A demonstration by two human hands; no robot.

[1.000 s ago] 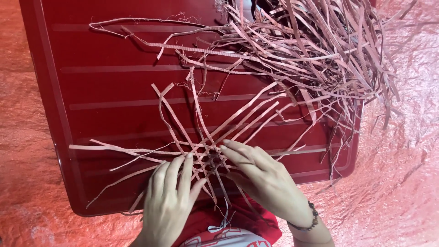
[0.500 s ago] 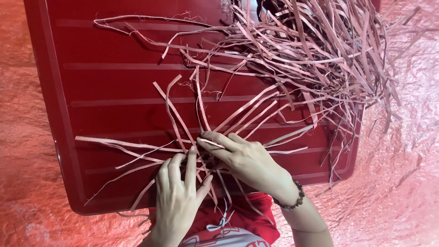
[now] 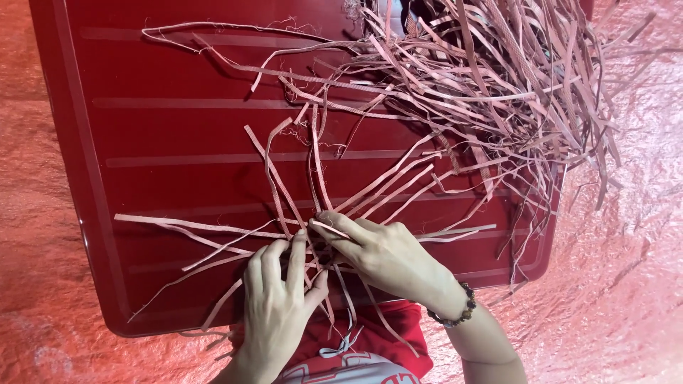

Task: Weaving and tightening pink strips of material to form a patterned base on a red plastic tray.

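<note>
A fan of pale pink strips (image 3: pixel 356 192) lies crossed on a dark red plastic board (image 3: pixel 178 142). My left hand (image 3: pixel 281 299) rests flat on the crossing point, fingers pressing the strips down. My right hand (image 3: pixel 384 256), with a bead bracelet at the wrist, pinches one strip between thumb and forefinger just beside the left fingertips. The strips spread left, up and right from under both hands.
A large loose heap of pink strips (image 3: pixel 498 78) covers the board's upper right corner and hangs over its edge. A wrinkled pink-red sheet (image 3: pixel 626 270) lies under the board all around. My red garment (image 3: pixel 356 348) shows at the bottom edge.
My right hand has shifted left toward the crossing and taken hold of a strip. The left hand has stayed pressed on the strips.
</note>
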